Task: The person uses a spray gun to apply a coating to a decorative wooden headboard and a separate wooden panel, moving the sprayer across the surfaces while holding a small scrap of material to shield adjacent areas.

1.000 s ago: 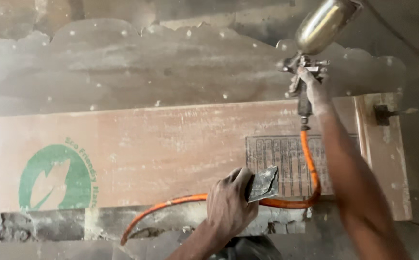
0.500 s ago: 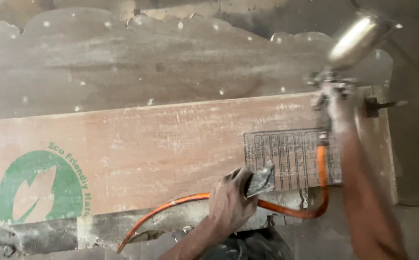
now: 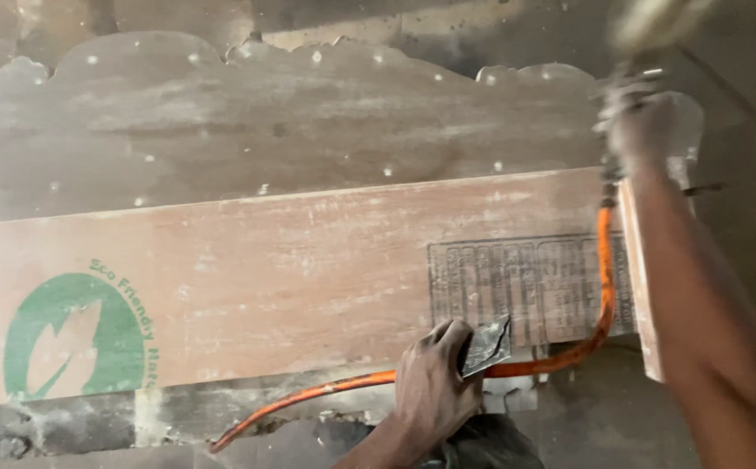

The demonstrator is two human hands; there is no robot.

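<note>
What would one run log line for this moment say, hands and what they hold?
left hand: grips grey sanding pad and orange hose | right hand: raised, holds spray gun, blurred | work: scalloped wooden panel above plywood board

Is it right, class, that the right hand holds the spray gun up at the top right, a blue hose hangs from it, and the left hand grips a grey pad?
Not quite: the head view shows the hose is orange, not blue. The right hand does hold the blurred spray gun, and the left hand grips the grey pad.
</note>
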